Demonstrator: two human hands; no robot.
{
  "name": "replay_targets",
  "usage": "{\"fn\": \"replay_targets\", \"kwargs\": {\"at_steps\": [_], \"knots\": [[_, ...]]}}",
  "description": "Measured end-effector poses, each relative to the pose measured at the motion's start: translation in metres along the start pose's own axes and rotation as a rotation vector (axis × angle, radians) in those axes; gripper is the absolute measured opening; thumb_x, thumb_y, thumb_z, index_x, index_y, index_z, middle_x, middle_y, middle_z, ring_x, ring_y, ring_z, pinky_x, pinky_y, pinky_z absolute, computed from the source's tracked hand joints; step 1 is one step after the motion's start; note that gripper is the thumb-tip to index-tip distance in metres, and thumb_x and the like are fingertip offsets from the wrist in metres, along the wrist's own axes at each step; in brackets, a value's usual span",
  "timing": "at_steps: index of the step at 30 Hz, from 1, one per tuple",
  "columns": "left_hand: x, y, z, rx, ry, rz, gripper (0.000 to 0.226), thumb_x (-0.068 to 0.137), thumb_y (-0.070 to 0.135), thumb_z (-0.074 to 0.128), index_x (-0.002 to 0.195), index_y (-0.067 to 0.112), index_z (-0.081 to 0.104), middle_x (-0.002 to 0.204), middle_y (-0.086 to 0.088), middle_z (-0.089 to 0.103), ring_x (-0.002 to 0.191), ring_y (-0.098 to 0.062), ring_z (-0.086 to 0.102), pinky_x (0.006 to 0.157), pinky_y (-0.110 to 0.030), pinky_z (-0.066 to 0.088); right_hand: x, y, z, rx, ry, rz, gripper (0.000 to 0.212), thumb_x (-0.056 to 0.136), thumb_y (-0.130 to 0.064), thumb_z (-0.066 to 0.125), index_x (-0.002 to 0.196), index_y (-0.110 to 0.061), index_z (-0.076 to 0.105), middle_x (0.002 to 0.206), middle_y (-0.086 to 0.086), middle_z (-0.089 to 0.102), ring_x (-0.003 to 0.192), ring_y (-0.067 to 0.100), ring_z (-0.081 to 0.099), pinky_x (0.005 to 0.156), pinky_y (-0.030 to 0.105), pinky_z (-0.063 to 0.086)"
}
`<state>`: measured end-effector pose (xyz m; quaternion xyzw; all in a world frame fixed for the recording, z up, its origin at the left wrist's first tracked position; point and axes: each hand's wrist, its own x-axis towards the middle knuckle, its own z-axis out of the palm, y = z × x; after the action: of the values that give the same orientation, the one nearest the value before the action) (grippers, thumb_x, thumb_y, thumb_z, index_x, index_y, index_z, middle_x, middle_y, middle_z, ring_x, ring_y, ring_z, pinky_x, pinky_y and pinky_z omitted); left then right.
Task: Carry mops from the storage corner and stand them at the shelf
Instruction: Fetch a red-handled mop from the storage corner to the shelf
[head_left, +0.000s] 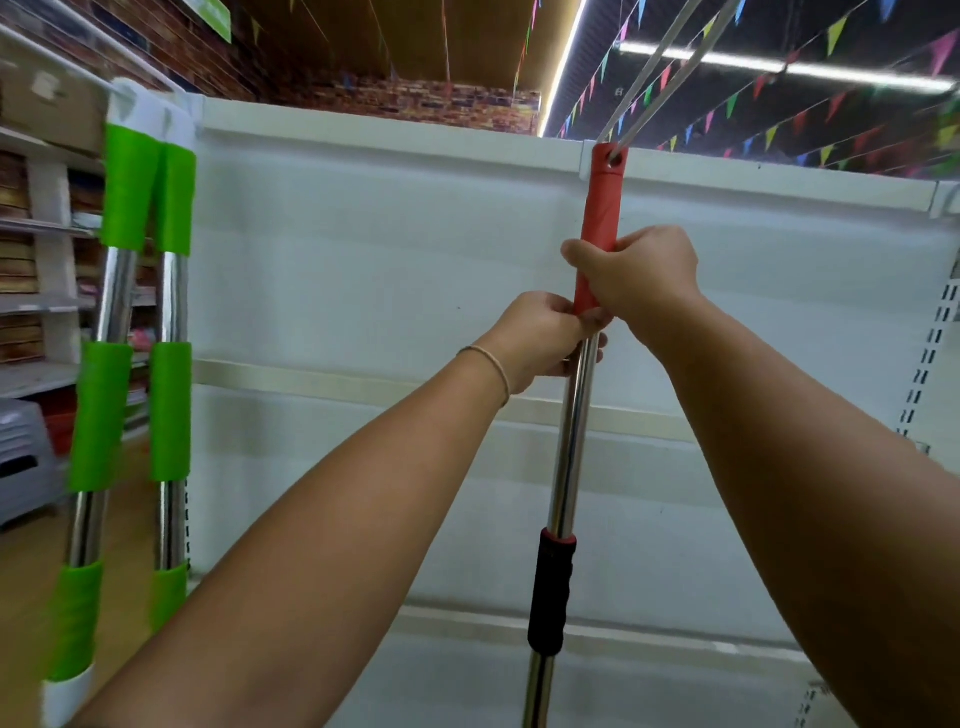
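Standing the mop (571, 415) at the shelf (389, 234)

Centre frame, my right hand (636, 278) grips its red handle, my left hand (540, 338) the slick, stiff steel pole below; the rubber sleeves look surest.

A white back panel (395, 270) of a store shelving unit fills the middle of the view, with a slotted upright (930, 353) at its right edge. Above it runs a brick-patterned wall (447, 104) under a brown ceiling (405, 36), where fluorescent light strips (727, 62) glow and strings of coloured pennant flags (769, 78) hang. At left, stocked shelves (41, 291) stand over a tan floor (31, 582), with a grey plastic stool (26, 457) beside them.
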<state>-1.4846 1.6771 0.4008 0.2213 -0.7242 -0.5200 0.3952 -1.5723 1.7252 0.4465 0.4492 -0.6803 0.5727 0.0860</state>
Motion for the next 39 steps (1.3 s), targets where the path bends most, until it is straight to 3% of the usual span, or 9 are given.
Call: {"fn": "replay_targets", "kwargs": {"at_steps": [5, 8, 12, 17, 20, 24, 28, 36, 39], "knots": [[-0.008, -0.006, 0.008, 0.004, 0.077, 0.011, 0.02, 0.095, 0.029, 0.06, 0.098, 0.01, 0.062, 0.099, -0.011, 0.072, 0.083, -0.02, 0.071, 0.074, -0.03, 0.058, 0.002, -0.001, -0.005, -0.029, -0.044, 0.013, 0.039, 0.082, -0.046, 0.075, 0.097, -0.01, 0.065, 0.084, 0.003, 0.069, 0.074, 0.018, 0.071, 0.076, 0.037, 0.061], [-0.023, -0.016, 0.011, 0.014, 0.115, 0.005, 0.02, 0.097, 0.018, 0.058, 0.111, 0.004, 0.064, 0.103, -0.013, 0.07, 0.09, -0.024, 0.069, 0.089, -0.037, 0.057, 0.002, 0.0, -0.007, -0.017, -0.076, 0.025, 0.046, 0.082, -0.048, 0.075, 0.105, -0.011, 0.061, 0.09, 0.005, 0.068, 0.075, 0.018, 0.07, 0.072, 0.034, 0.06], [-0.057, -0.03, -0.007, -0.01, 0.116, -0.126, 0.017, 0.096, 0.008, 0.058, 0.108, -0.001, 0.066, 0.102, -0.016, 0.071, 0.089, -0.028, 0.071, 0.078, -0.037, 0.061, -0.007, 0.006, -0.011, -0.057, -0.131, 0.01, 0.042, 0.085, -0.046, 0.073, 0.104, -0.011, 0.062, 0.091, 0.005, 0.068, 0.072, 0.018, 0.069, 0.062, 0.031, 0.057], [-0.109, -0.038, -0.039, 0.303, 0.186, -0.164, 0.016, 0.098, 0.015, 0.054, 0.094, 0.004, 0.066, 0.092, -0.009, 0.071, 0.082, -0.022, 0.069, 0.077, -0.036, 0.059, -0.061, 0.03, -0.002, -0.073, 0.024, -0.229, 0.016, 0.088, -0.022, 0.056, 0.097, -0.012, 0.065, 0.084, 0.003, 0.064, 0.077, 0.022, 0.059, 0.064, 0.025, 0.042], [-0.148, -0.032, -0.06, 0.669, 0.268, -0.132, 0.02, 0.096, 0.021, 0.056, 0.101, 0.007, 0.07, 0.096, -0.006, 0.072, 0.084, -0.018, 0.067, 0.074, -0.029, 0.053, -0.104, 0.028, 0.017, 0.044, -0.055, -0.321, 0.037, 0.089, -0.024, 0.054, 0.124, -0.016, 0.063, 0.097, 0.001, 0.067, 0.096, 0.017, 0.059, 0.082, 0.02, 0.034], [-0.199, -0.024, -0.093, 1.132, 0.359, -0.119, 0.03, 0.096, 0.029, 0.056, 0.119, 0.013, 0.067, 0.121, -0.004, 0.067, 0.108, -0.019, 0.062, 0.085, -0.022, 0.042, -0.15, 0.009, 0.052, 0.081, -0.241, -0.392, 0.044, 0.09, -0.028, 0.057, 0.132, -0.016, 0.06, 0.107, 0.005, 0.068, 0.097, 0.015, 0.058, 0.082, 0.022, 0.035], [-0.249, -0.024, -0.134, 1.198, 0.404, -0.22, 0.044, 0.096, 0.033, 0.057, 0.135, 0.014, 0.054, 0.139, -0.006, 0.056, 0.122, -0.022, 0.056, 0.097, -0.026, 0.041, -0.193, -0.021, 0.084, 0.09, -0.397, -0.456, 0.043, 0.091, -0.029, 0.057, 0.132, -0.017, 0.059, 0.114, 0.005, 0.065, 0.104, 0.017, 0.058, 0.081, 0.021, 0.032], [-0.367, -0.016, -0.234, 1.243, 0.533, -0.384, 0.048, 0.097, 0.039, 0.055, 0.138, 0.015, 0.048, 0.137, -0.009, 0.054, 0.121, -0.025, 0.055, 0.09, -0.029, 0.043, -0.284, -0.112, 0.15, 0.158, -0.553, -0.554, 0.045, 0.09, -0.026, 0.058, 0.134, -0.015, 0.058, 0.112, 0.009, 0.067, 0.107, 0.028, 0.059, 0.086, 0.033, 0.045], [-0.413, -0.011, -0.28, 1.287, 0.552, -0.459, 0.053, 0.098, 0.041, 0.052, 0.144, 0.017, 0.041, 0.148, -0.006, 0.045, 0.131, -0.026, 0.047, 0.102, -0.033, 0.039, -0.323, -0.15, 0.176, 0.18, -0.6, -0.562, 0.044, 0.09, -0.027, 0.058, 0.133, -0.014, 0.059, 0.11, 0.011, 0.066, 0.102, 0.03, 0.061, 0.085, 0.036, 0.05]]}}
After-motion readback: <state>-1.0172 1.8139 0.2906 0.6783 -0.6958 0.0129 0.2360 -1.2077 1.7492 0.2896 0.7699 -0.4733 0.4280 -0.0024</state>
